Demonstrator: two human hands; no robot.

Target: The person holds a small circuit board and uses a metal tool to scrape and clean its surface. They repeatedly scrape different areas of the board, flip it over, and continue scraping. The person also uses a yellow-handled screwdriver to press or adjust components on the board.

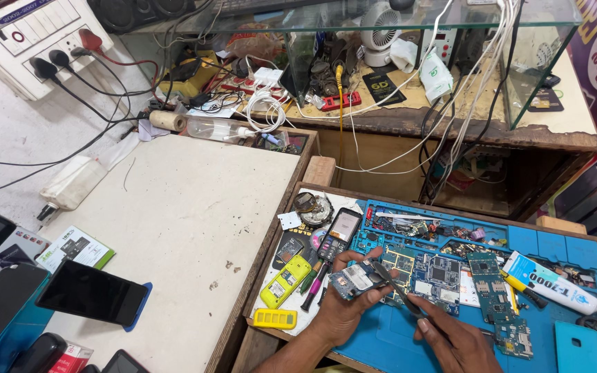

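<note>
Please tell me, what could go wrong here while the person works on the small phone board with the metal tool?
The tweezers in the right hand might slip and scratch the phone board, held in the air by the left hand. If dropped, the board could land among the loose circuit boards on the blue mat.

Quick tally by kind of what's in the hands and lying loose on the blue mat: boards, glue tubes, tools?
Circuit boards: 5 — one in the left hand at, others at
Glue tube: 1
Tweezers: 1, in the right hand
Total: 7
</note>
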